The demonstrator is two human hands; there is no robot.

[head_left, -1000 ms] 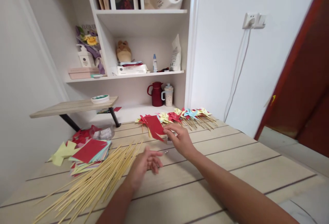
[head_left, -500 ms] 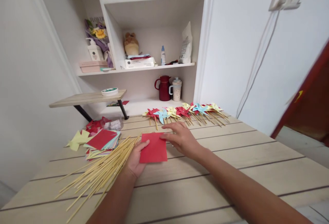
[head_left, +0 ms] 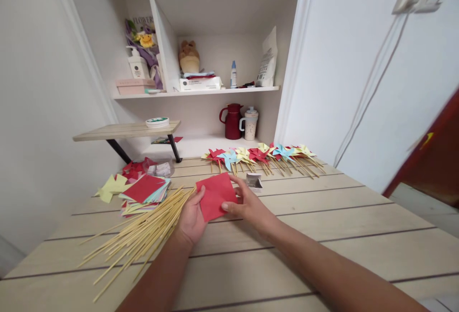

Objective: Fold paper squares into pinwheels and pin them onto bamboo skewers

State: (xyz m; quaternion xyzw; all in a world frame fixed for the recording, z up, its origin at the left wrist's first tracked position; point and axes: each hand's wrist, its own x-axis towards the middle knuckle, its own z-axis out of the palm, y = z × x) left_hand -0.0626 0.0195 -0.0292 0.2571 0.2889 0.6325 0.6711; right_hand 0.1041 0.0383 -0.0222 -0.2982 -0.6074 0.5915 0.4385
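Your left hand [head_left: 191, 216] and right hand [head_left: 247, 205] both pinch the red paper square [head_left: 217, 196], one on each side, so it stays flat just above the worktop [head_left: 322, 235]. The sticks [head_left: 143, 235] lie close by your left hand, easy to grab.
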